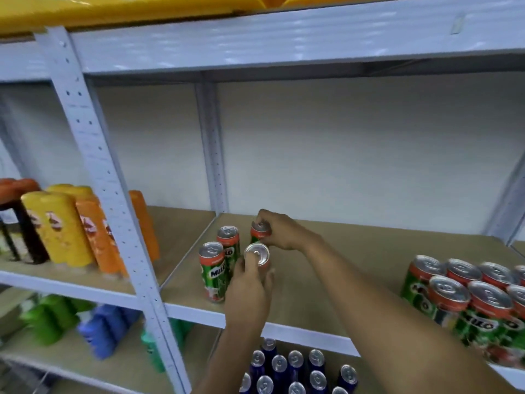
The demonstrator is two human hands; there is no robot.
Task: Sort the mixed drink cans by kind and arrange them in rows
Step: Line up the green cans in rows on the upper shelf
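Fingers of the left hand curl round the side of an upright Milo can, so that grip is closed on the can, whose silver lid faces the camera. At about one o'clock from it the right hand pinches the top of a second Milo can, thumb and fingertips wrapped over the rim; this grip too holds its can, which stands on the shelf board.

Two more green Milo cans stand free just beside the held ones: a front can at nine o'clock of the left hand's can and a rear can behind it at about eleven o'clock. The four make a tight two-by-two block near the left end of the board.

Well apart at three o'clock a larger group of Milo cans stands packed in rows at the board's right end (the far ones run out of the picture).

On the shelf below, at six o'clock, dark blue cans stand upright in close rows, silver lids up.

In the next bay at nine o'clock, past a white perforated upright, stand yellow and orange tubes; under them are blurred green and blue packs.
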